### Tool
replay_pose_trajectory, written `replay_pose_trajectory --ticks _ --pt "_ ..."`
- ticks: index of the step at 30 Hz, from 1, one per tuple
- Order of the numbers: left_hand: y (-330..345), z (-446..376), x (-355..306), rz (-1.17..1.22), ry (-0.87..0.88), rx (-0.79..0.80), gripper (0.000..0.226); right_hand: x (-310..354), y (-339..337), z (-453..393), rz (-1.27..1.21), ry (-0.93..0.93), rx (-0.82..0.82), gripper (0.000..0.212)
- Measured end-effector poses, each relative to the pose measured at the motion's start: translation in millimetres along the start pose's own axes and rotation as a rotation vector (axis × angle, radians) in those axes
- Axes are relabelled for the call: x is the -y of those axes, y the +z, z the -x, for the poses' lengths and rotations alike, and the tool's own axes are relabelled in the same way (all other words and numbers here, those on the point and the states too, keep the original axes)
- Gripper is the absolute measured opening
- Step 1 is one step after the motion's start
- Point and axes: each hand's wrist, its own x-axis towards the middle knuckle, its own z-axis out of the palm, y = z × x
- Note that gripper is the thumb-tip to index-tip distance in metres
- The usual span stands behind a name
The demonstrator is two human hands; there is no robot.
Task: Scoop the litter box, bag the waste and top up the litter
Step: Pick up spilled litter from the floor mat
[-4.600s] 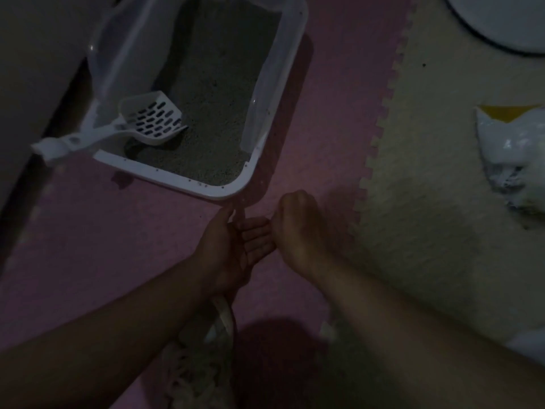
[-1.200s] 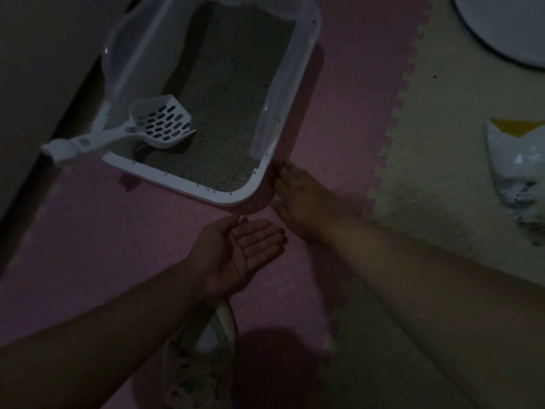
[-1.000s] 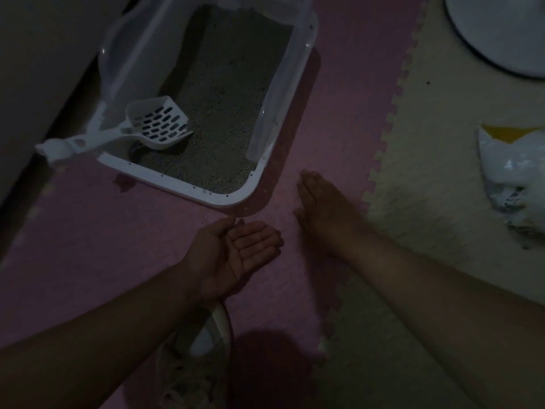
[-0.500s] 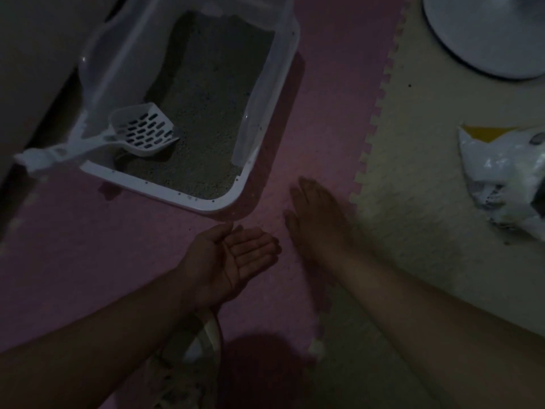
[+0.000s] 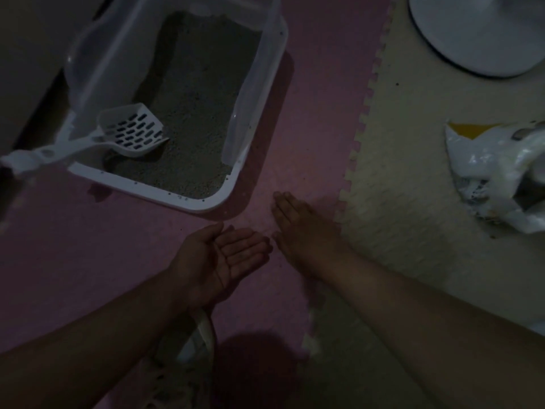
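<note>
1. A pink foam floor mat with an interlocking toothed edge [image 5: 309, 119] covers the left and middle of the dim floor; a cream foam mat [image 5: 413, 178] joins it on the right.
2. A white plastic litter box with a translucent high wall [image 5: 206, 205] sits on the pink mat at upper left, holding grey granular litter [image 5: 200, 98].
3. A round white base of some appliance [image 5: 483, 28] stands on the cream mat at the top right corner.
4. A crumpled white plastic bag with a yellow patch [image 5: 495, 172] lies on the cream mat at the right edge, well apart from the box.
5. A white slotted plastic litter scoop [image 5: 132, 132] rests in the box's near left corner, blade on the litter, handle sticking out over the rim to the left.
6. The right hand [image 5: 303, 228] lies palm down on the pink mat just beside the box's near corner, its fingers [image 5: 284, 202] straight and together, holding nothing.
7. The left hand [image 5: 224, 258] is held palm up beside it, fingers [image 5: 250, 246] relaxed and slightly cupped; too dark to tell whether anything lies in the palm.
8. A pale shoe [image 5: 197, 349] shows below the left wrist.
</note>
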Motion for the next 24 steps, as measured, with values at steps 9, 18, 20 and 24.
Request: replay_pose_trajectory --ticks 9,18,20,24 --pt "-1 1 3 -0.006 0.000 0.005 0.047 2 11 27 -0.052 0.147 -0.063 0.066" --pt "0 1 12 -0.030 0.004 0.016 0.047 23 29 48 -0.093 0.171 -0.100 0.062" --pt "1 2 13 -0.031 -0.001 0.016 0.048 17 24 46 -0.171 0.184 -0.213 0.053" --pt "1 1 16 -0.033 -0.002 0.021 0.047 -6 15 29 -0.180 0.362 -0.297 0.056"
